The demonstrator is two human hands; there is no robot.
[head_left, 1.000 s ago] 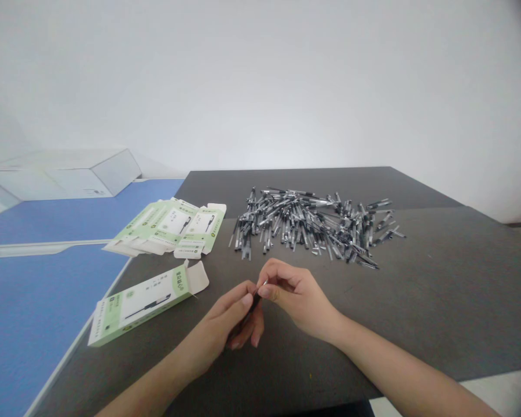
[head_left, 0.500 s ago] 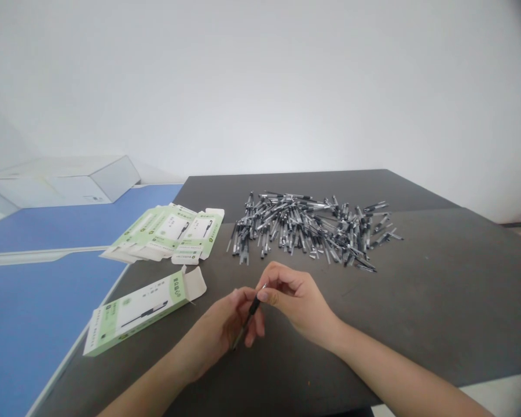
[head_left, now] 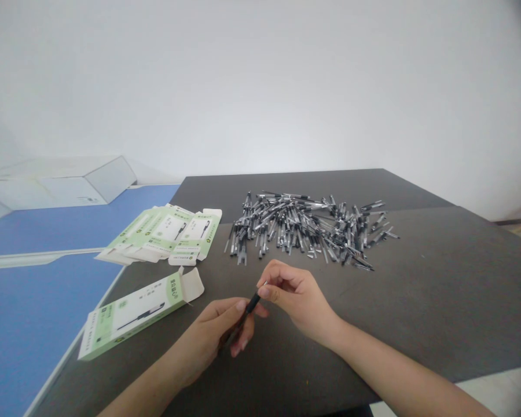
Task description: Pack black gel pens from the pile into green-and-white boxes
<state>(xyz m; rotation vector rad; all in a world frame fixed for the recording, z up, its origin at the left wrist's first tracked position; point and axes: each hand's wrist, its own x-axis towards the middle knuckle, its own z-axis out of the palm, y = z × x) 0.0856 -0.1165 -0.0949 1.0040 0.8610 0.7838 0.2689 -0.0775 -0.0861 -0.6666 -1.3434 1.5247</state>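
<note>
While the left hand point(head_left: 219, 324) grips a pen point(head_left: 252, 303) with its thumb over the barrel and its fingers beneath, the right hand point(head_left: 297, 295) pinches the upper end between thumb and fingertips. The pen slants between the two hands, above the near part of the dark counter point(head_left: 395, 324); its black grip shows in the gap, a small bright bit shows by the right thumb, and the lower end runs back into the left palm, partly hidden.

Beyond the hands, a loose heap of pens point(head_left: 304, 223) spreads over the middle of the counter, lying at many angles, with a few strays at its right side. Left of the heap, flattened cartons point(head_left: 169, 231) in green and white overlap in a fan by the counter's left edge. Nearer, and left of the left hand, a box point(head_left: 134, 313) of the same print lies on its broad side, its end flap sticking out toward the heap. Farther left, a white carton point(head_left: 69, 179) sits on a blue surface point(head_left: 17, 324) near the pale wall point(head_left: 286, 87).
</note>
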